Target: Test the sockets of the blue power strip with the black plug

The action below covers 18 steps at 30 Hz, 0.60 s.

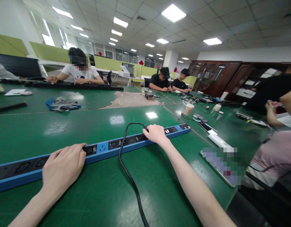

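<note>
A long blue power strip [103,147] with black and blue sockets lies slantwise across the green table, running from the left edge toward the middle right. My left hand [65,164] is closed around its left part, fingers over the far side. Farther along, my right hand [156,134] is closed at the sockets on the plug end of a black power cord [128,173]. Its fingers hide most of the plug, so I cannot tell whether it is seated in a socket. From there the cord loops left, crosses over the strip and runs down to the bottom edge.
Blue-grey gloves [62,104] lie at the far left. A paper cup [188,108], a white bar-shaped piece [220,142] and a blurred-out flat device [218,167] sit on the right. Other people work around the green table [93,195]; one sits close on the right.
</note>
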Tool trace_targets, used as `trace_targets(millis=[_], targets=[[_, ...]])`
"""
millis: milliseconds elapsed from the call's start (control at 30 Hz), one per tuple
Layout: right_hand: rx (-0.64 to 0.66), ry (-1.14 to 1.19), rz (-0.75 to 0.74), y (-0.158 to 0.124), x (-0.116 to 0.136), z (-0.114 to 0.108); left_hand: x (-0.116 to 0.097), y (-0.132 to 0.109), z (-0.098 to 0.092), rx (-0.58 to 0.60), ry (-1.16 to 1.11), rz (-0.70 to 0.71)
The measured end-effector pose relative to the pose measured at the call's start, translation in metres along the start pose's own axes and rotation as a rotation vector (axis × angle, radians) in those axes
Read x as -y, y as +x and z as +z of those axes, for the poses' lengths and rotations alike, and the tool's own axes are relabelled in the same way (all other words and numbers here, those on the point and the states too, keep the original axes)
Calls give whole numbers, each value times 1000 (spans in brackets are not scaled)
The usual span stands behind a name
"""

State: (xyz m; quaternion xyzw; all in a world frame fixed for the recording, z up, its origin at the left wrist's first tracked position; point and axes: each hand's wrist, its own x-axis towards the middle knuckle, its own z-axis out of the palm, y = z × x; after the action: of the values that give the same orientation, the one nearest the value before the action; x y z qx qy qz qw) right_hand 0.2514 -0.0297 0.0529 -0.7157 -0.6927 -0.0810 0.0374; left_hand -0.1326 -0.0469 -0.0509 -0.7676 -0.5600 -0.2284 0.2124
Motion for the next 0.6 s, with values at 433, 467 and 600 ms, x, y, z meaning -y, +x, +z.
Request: trace_targets(millis=[433, 467, 600], targets=[[-275, 82, 180, -1, -28, -59, -1, -1, -1, -47, -29, -4], [-286, 93, 194, -2, -42, -68, -1, -1, -1, -50, -35, -11], [-125, 166, 103, -6, -98, -80, -4, 0, -4, -33, -55, -36]])
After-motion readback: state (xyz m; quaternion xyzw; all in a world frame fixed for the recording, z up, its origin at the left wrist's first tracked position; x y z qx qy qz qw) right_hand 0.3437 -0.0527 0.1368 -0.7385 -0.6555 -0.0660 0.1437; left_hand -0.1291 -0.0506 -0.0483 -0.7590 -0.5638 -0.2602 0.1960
